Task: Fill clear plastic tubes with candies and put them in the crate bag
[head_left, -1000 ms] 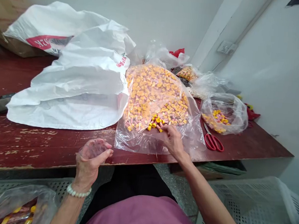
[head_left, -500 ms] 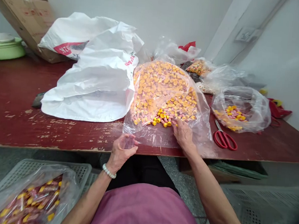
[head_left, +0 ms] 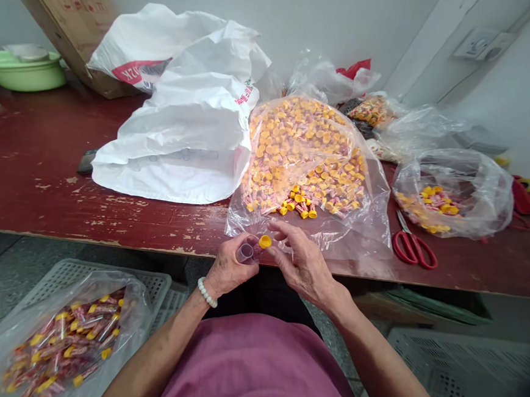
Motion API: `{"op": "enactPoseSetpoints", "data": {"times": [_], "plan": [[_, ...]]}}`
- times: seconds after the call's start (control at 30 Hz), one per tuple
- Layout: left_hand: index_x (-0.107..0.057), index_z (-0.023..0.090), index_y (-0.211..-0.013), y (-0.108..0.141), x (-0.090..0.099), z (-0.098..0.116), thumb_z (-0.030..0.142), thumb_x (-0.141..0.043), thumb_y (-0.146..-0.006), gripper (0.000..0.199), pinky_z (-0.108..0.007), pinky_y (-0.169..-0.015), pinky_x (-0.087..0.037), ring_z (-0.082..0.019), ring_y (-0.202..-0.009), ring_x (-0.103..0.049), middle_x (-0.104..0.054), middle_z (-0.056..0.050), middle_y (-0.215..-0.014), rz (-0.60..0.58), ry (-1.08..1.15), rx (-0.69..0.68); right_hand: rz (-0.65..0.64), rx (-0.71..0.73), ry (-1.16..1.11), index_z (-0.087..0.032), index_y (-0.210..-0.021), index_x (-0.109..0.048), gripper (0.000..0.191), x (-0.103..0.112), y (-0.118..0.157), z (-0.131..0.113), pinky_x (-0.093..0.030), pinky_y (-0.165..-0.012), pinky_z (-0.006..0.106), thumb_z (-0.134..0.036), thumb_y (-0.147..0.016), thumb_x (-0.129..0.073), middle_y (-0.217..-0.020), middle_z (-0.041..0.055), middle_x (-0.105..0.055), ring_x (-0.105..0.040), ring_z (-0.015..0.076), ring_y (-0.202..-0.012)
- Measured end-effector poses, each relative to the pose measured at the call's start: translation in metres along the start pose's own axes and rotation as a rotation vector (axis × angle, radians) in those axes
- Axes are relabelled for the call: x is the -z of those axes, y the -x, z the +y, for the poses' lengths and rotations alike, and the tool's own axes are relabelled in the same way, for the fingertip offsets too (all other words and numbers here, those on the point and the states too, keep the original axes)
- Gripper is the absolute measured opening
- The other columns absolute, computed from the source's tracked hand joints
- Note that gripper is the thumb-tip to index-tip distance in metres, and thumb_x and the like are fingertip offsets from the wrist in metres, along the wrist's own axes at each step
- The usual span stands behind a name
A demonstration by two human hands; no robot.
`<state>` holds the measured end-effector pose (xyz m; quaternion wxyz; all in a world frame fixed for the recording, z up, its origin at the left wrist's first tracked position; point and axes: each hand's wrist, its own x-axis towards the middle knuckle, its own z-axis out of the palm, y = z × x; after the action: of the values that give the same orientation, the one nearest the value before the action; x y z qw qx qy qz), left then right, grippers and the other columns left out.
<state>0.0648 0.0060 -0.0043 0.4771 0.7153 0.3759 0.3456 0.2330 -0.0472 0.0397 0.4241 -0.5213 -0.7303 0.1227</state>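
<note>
Just over the table's front edge, my left hand (head_left: 231,266) is closed around a small clear plastic tube (head_left: 245,253), its round open mouth tipped toward me. Close beside it, my right hand (head_left: 303,259) has its thumb and forefinger around a small yellow-capped piece (head_left: 265,241); the piece's body is mostly hidden by the fingers. Behind both hands lies a large clear bag (head_left: 306,146) full of small pink-wrapped pieces with yellow caps. Several of these pieces (head_left: 303,204) sit loose at the bag's open mouth.
Red-handled scissors (head_left: 415,247) lie right of the big bag, near a smaller clear bag (head_left: 485,197). A white sack (head_left: 176,155) covers the table's left-middle. A green basin (head_left: 24,75) stands far left. Below left, a bag of filled tubes (head_left: 68,342) rests on a crate (head_left: 160,282).
My right hand has drawn back from the loose pieces to my left hand, bringing a yellow-capped piece. My left hand still holds the clear tube. The camera view has shifted slightly.
</note>
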Motion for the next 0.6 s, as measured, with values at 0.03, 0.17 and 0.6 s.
{"op": "enactPoseSetpoints", "data": {"times": [0.03, 0.17, 0.6], "plan": [[-0.055, 0.015, -0.083, 0.000, 0.001, 0.000, 0.014, -0.061, -0.067, 0.017, -0.020, -0.059, -0.042, -0.010, -0.062, -0.052, -0.058, 0.001, -0.073, 0.009, 0.002, 0.000, 0.027, -0.025, -0.002, -0.022, -0.114, -0.052, 0.026, 0.000, 0.001, 0.002, -0.049, -0.078, 0.032, -0.018, -0.089, -0.050, -0.103, 0.0070, -0.060, -0.057, 0.0168, -0.087], [-0.056, 0.016, -0.082, 0.001, 0.003, -0.001, 0.009, -0.058, -0.063, 0.020, -0.020, -0.059, -0.041, -0.010, -0.062, -0.050, -0.058, 0.002, -0.073, 0.012, -0.034, -0.020, -0.011, 0.034, 0.014, -0.021, -0.100, -0.059, 0.028, -0.011, 0.007, 0.007, -0.048, -0.076, 0.031, -0.007, -0.086, -0.040, -0.095, 0.0069, -0.053, -0.052, 0.0169, -0.089], [-0.054, 0.017, -0.087, -0.004, 0.002, -0.029, 0.009, -0.058, -0.058, 0.030, -0.026, -0.069, -0.049, -0.016, -0.071, -0.064, -0.066, -0.001, -0.076, 0.145, 0.180, 0.116, 0.134, -0.345, 0.599, -0.014, -0.104, -0.061, 0.024, 0.004, -0.020, 0.120, -0.043, -0.086, 0.041, -0.024, -0.085, -0.049, -0.097, 0.0133, -0.057, -0.051, 0.0256, -0.095]]}}
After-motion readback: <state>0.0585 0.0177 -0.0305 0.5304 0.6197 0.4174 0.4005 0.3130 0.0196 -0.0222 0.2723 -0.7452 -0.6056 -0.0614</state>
